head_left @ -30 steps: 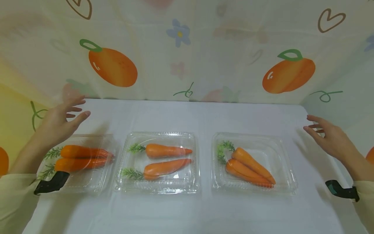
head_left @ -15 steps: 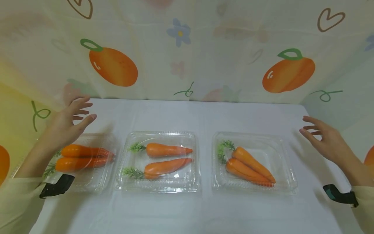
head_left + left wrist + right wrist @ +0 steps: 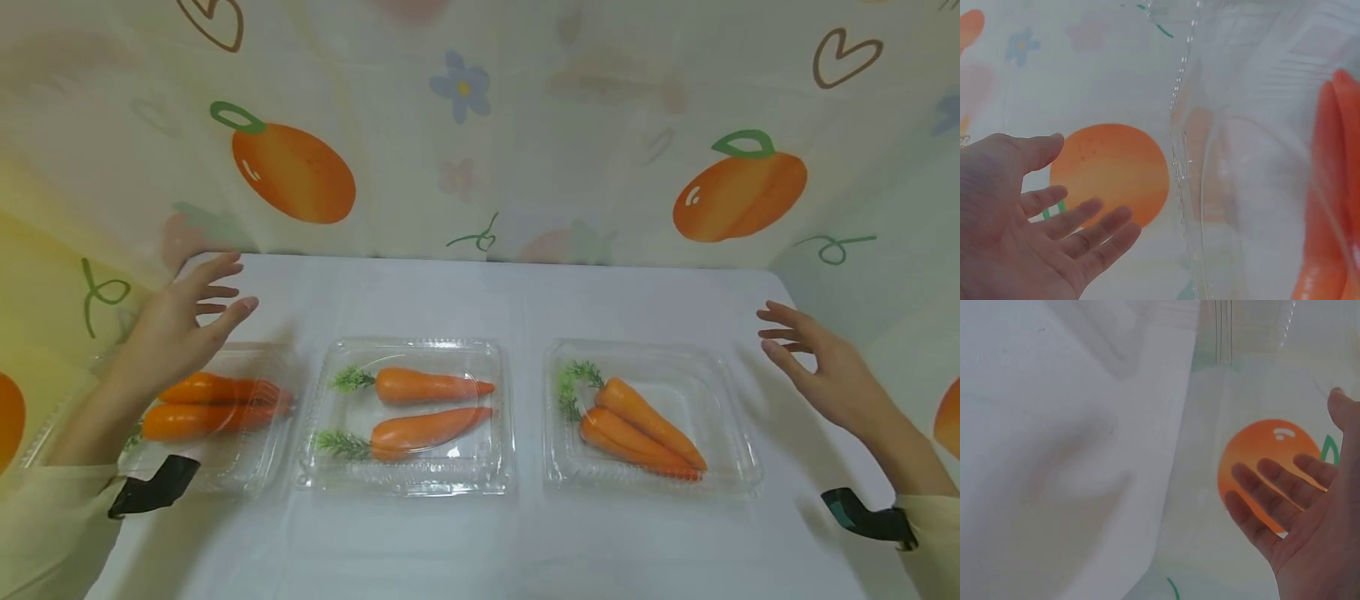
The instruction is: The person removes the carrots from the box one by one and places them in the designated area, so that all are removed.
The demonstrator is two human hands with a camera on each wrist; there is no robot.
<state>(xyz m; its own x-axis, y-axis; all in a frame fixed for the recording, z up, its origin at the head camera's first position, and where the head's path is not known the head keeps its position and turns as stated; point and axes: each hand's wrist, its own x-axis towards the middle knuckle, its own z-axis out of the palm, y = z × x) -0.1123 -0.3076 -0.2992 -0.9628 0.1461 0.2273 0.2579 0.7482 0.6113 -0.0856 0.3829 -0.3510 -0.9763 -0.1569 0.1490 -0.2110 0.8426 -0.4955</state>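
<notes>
In the head view, my left hand [image 3: 180, 329] hovers over the back of the left clear plastic box [image 3: 258, 471], fingers relaxed and holding nothing. Two orange carrots [image 3: 202, 421] lie side by side in that box, partly hidden by my forearm. The middle box [image 3: 507, 433] holds two carrots [image 3: 427, 433] lying apart. Inside the right box [image 3: 731, 417], two carrots [image 3: 645, 433] slant together, their green tops at the upper left. To the right of that box, my right hand [image 3: 828, 371] is held in the air with loose fingers, nothing in it.
All three boxes stand in a row on a white table [image 3: 525, 550]. A fruit-patterned curtain [image 3: 570, 150] hangs behind the table and at both sides. More clear plastic [image 3: 1254, 331] shows at the top of the right wrist view, beyond the table's edge.
Both hands have drifted inward: the left hand slightly right, further over its box, the right hand left and a little nearer. The boxes and carrots stay in place.
</notes>
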